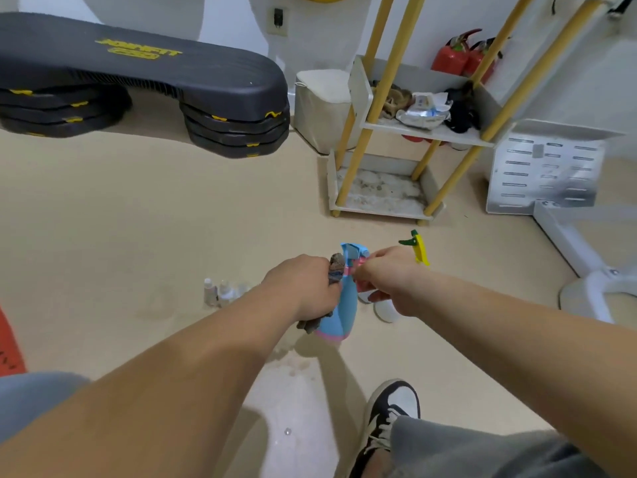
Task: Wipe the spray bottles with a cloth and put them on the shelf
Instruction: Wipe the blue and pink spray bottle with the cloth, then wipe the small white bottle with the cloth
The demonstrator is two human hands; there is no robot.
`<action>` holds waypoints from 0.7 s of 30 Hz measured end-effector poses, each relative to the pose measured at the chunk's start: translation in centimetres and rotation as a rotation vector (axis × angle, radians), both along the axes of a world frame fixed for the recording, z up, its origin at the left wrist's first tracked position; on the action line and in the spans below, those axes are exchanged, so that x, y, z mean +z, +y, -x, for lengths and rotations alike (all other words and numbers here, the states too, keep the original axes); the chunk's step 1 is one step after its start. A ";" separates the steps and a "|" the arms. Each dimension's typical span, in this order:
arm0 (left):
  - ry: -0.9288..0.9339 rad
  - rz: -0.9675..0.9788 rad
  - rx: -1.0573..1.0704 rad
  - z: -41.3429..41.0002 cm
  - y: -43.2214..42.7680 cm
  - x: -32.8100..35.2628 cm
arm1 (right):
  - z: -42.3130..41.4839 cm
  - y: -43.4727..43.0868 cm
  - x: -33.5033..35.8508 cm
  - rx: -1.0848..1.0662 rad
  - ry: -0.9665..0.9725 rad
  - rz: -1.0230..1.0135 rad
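Here the left hand (303,288) is curled round a grey cloth (336,269), pressing it against the side of the blue spray bottle (344,305). The right hand (393,277) pinches that bottle at its pink neck, just under the trigger. The bottle stands upright between both hands, low over the floor (138,236) (whether its base touches cannot be told). Just behind the right hand stands a yellow-topped spray bottle (420,250). The shelf (379,205) stands well beyond, its lowest tier bare.
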State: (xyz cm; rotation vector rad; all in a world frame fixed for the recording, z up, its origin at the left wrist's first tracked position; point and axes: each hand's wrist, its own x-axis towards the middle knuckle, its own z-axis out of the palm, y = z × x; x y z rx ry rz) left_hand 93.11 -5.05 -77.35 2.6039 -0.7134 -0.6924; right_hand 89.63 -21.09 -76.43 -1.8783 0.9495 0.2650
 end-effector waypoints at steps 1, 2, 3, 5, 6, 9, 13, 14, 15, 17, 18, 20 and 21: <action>0.013 -0.001 -0.030 -0.1 -0.4 -0.5 | -0.3 -0.9 -1.5 -0.043 0.018 -0.008; 0.024 -0.007 -0.058 -0.1 -0.8 -0.9 | -0.5 -1.7 -3.0 -0.092 0.034 -0.024; 0.031 -0.013 -0.078 -0.3 -1.1 -1.4 | -0.6 -2.5 -4.4 -0.145 0.044 -0.040; 0.050 -0.018 -0.084 -0.6 -1.7 -2.7 | -0.5 -3.7 -7.6 -0.256 0.048 -0.093; 0.067 -0.016 -0.074 -0.7 -1.9 -3.5 | -0.5 -4.2 -9.0 -0.310 0.044 -0.121; 0.161 -0.005 -0.012 -1.0 -2.1 -6.1 | -0.6 -5.6 -12.9 -0.423 -0.009 -0.146; 0.237 -0.063 0.040 -1.8 -2.4 -8.3 | -0.7 -7.5 -16.1 -0.456 -0.078 -0.082; 0.237 -0.085 0.052 -2.2 -2.6 -8.7 | -0.5 -7.8 -16.6 -0.468 -0.086 -0.071; 0.246 -0.080 0.077 -2.5 -2.8 -9.1 | -0.3 -8.1 -17.0 -0.482 -0.088 -0.072; 0.296 -0.005 0.169 -2.6 -3.5 -10.2 | 0.3 -8.3 -17.8 -0.511 -0.075 -0.098; 0.303 0.021 0.210 -2.4 -3.9 -10.7 | 0.6 -8.4 -18.1 -0.519 -0.069 -0.101; 0.296 0.049 0.254 -1.3 -4.3 -11.9 | 1.5 -8.7 -18.8 -0.522 -0.053 -0.080; 0.294 0.069 0.275 -0.8 -4.3 -12.7 | 2.0 -8.8 -19.0 -0.523 -0.040 -0.061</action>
